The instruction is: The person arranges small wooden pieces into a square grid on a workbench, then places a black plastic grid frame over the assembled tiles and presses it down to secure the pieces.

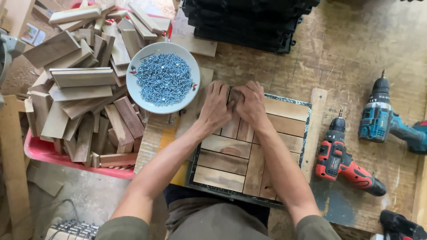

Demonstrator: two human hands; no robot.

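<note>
Pressing flat, both hands, left hand (215, 106) and right hand (250, 103), rest open atop wooden tile (249, 151)'s far corner.

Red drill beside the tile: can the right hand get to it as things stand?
Probably yes. The red drill lies in the open on the workbench, right of the wooden tile. The right hand presses on the tile, so it must let go first.
</note>
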